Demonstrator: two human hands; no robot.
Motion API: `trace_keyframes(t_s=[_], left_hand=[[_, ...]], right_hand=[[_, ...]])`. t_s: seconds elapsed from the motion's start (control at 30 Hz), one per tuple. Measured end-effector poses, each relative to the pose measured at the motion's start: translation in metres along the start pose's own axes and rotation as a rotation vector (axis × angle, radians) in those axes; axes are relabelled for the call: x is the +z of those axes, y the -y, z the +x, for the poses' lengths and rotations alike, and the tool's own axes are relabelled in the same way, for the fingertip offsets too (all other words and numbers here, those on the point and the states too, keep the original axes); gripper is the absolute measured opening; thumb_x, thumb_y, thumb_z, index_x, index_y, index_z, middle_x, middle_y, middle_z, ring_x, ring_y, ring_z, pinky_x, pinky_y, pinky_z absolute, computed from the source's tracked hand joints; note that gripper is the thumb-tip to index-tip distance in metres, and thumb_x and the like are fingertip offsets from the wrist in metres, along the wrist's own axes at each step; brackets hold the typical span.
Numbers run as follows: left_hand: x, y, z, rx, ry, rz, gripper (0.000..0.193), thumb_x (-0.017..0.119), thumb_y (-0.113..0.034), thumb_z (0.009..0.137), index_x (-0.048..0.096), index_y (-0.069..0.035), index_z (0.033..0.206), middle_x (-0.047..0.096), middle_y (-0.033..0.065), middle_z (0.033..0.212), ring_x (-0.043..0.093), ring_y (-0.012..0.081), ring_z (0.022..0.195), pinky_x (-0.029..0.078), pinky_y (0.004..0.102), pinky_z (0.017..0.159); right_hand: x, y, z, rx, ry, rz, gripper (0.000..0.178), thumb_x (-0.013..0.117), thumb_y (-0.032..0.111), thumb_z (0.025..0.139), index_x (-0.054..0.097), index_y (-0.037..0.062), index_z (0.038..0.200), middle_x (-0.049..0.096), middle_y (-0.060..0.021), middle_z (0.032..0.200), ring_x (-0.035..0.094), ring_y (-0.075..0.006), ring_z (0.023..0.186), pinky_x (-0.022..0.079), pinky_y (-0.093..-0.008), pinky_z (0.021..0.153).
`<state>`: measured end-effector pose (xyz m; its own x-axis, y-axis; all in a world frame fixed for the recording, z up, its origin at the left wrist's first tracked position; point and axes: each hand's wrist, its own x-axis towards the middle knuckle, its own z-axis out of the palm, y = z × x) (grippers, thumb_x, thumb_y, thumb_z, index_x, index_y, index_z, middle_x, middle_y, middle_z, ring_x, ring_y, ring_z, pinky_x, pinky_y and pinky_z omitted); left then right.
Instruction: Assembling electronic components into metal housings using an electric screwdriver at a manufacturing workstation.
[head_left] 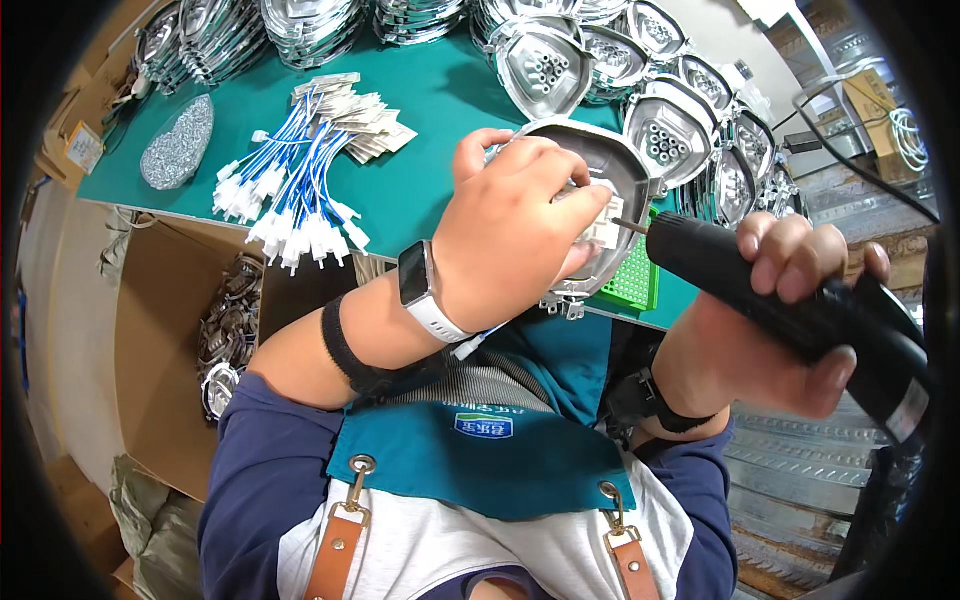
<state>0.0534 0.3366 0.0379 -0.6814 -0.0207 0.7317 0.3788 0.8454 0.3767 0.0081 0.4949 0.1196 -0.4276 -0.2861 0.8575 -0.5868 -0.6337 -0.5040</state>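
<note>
- The metal housing (618,165) is laid at the near edge of the worktop (430,105), toward its right end, beside a green perforated tray (636,277).
- A white block (605,230) is already seated inside it; by the look of things, fastening is in hand, and whether any screw is fully home cannot be told.
- Much appears to be left: more wired white blocks (370,125) are heaped toward the left of the worktop, and stacked housings (545,70) are lined along its far edge.
- The housing's open side is faced upward; its long axis is run roughly from far edge to near edge, with the end bearing small tabs (563,305) turned to the near edge. Part of its outline is covered.
- The white block is gripped by fingers and thumb of the left hand (520,205), spread over the housing.
- A black electric screwdriver (712,255) is grasped in the right hand (775,310); its long axis is slanted, the bit pointed leftward and slightly toward the far edge, at the block.
</note>
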Motion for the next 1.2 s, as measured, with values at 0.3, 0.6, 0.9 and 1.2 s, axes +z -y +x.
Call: trace_keyframes(t_s=[0.3, 0.6, 0.9, 1.2], left_hand=[[0.004, 0.004, -0.002, -0.022, 0.006, -0.012, 0.039, 0.076, -0.022, 0.063, 0.064, -0.017, 0.099, 0.059, -0.0034, 0.097, 0.054, 0.0161, 0.096, 0.029, 0.0459, 0.091], [0.004, 0.005, -0.002, -0.023, 0.014, -0.009, 0.037, 0.076, -0.021, 0.064, 0.064, -0.018, 0.099, 0.059, -0.0047, 0.096, 0.054, 0.0152, 0.094, 0.029, 0.0456, 0.092], [0.005, 0.007, -0.003, -0.028, -0.004, -0.039, 0.038, 0.077, -0.021, 0.062, 0.064, -0.017, 0.098, 0.059, -0.0046, 0.096, 0.055, 0.0148, 0.092, 0.028, 0.0442, 0.092], [0.007, 0.01, -0.004, -0.022, -0.016, -0.018, 0.037, 0.077, -0.021, 0.062, 0.065, -0.018, 0.097, 0.06, -0.0054, 0.096, 0.055, 0.0142, 0.091, 0.028, 0.0447, 0.092]], right_hand=[[0.002, -0.009, 0.001, 0.063, -0.042, -0.022, 0.055, 0.056, 0.044, 0.075, 0.046, 0.0114, 0.118, 0.043, -0.0043, 0.077, 0.042, -0.0162, 0.07, 0.035, -0.0346, 0.07], [-0.002, -0.008, 0.002, 0.083, -0.128, -0.009, 0.053, 0.055, 0.044, 0.075, 0.047, 0.0119, 0.116, 0.042, -0.0031, 0.077, 0.04, -0.0157, 0.07, 0.034, -0.0345, 0.071], [0.0, -0.014, 0.0, 0.083, -0.078, 0.009, 0.055, 0.056, 0.046, 0.074, 0.047, 0.0114, 0.116, 0.043, -0.0025, 0.078, 0.041, -0.015, 0.071, 0.034, -0.0345, 0.071], [-0.005, -0.025, 0.01, 0.153, 0.024, 0.025, 0.048, 0.058, 0.045, 0.075, 0.052, 0.0118, 0.109, 0.044, -0.0012, 0.078, 0.042, -0.0136, 0.069, 0.035, -0.0327, 0.069]])
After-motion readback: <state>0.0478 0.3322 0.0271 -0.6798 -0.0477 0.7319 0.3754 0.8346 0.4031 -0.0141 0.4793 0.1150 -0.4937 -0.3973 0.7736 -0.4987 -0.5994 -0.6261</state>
